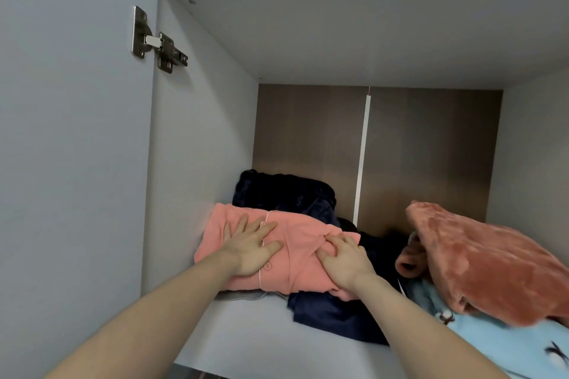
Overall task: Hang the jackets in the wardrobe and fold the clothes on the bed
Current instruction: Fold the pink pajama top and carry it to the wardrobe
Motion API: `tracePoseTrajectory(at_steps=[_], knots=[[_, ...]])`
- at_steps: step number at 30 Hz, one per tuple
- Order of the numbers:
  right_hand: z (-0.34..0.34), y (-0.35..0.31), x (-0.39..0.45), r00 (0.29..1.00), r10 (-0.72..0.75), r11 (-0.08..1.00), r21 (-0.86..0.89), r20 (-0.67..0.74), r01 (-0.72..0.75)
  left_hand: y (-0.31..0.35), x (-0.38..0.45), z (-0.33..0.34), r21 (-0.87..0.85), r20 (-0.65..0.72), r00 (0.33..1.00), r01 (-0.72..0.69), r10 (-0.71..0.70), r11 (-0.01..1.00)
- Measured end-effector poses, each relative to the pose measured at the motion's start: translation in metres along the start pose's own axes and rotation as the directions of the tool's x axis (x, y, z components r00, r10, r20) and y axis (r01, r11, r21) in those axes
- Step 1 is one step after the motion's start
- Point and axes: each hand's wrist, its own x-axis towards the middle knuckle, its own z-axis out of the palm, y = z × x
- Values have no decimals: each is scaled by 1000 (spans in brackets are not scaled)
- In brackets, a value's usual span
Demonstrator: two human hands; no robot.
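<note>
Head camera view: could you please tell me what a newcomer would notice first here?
Two bare hands press a folded pink garment on the wardrobe shelf: the left hand lies flat, the right hand has curled fingers. A rust fleece bundle sits at right, and a metal hinge at upper left.
</note>
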Motion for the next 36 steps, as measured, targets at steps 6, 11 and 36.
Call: tracePoseTrajectory(at_steps=[6, 11, 36], knots=[[5, 4, 15, 988, 61, 986, 145, 143, -82, 1, 25, -14, -30, 145, 989, 39, -34, 999], [14, 8, 26, 974, 73, 995, 56, 213, -87, 6, 38, -19, -81, 312, 948, 92, -63, 992], [9, -19, 26, 956, -75, 996, -15, 283, 83, 3, 26, -11, -131, 74, 996, -36, 46, 991]])
